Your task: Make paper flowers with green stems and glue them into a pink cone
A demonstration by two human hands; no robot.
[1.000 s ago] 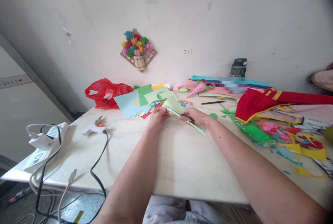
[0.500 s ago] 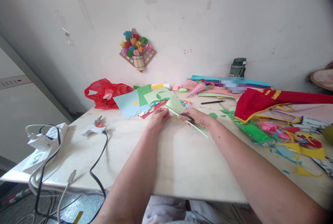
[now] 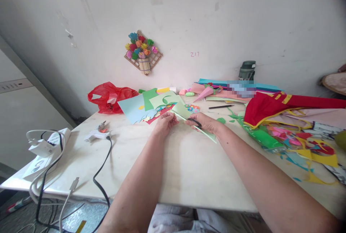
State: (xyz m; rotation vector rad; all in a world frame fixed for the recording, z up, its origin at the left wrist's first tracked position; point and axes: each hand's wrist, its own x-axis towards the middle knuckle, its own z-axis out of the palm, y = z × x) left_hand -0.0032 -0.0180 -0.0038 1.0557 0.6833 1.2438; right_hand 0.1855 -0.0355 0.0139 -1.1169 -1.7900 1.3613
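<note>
My right hand (image 3: 207, 122) is closed on a pair of dark-handled scissors (image 3: 195, 122), whose blades lie at a light green sheet of paper (image 3: 181, 110). A narrow pale strip (image 3: 207, 136) runs along the cut edge and hangs toward me, below the right hand. My left hand (image 3: 167, 122) pinches the paper's left end between thumb and fingers. Both hands are just above the table's middle. Most of the blades are hidden by paper and fingers.
Behind the hands lie coloured sheets (image 3: 135, 106) and a red plastic bag (image 3: 110, 97). On the left are a glue gun (image 3: 98, 134) with its cord and a power strip (image 3: 58, 143). To the right are a black pencil (image 3: 220, 106), red cloth (image 3: 265, 106) and paper scraps (image 3: 310, 150).
</note>
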